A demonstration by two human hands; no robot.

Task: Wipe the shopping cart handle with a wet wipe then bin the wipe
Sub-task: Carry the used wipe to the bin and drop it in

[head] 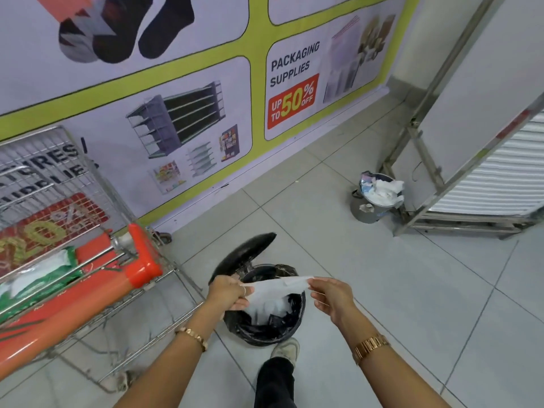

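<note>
While stretched over bin (265, 325), wipe (276, 290) between hands.

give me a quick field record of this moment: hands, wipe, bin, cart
left hand: pinching the wipe's left end
right hand: pinching its right end
wipe: white, stretched between both hands above the bin
bin: black liner, lid up, foot at its base
cart handle: orange, to the left, untouched
</note>
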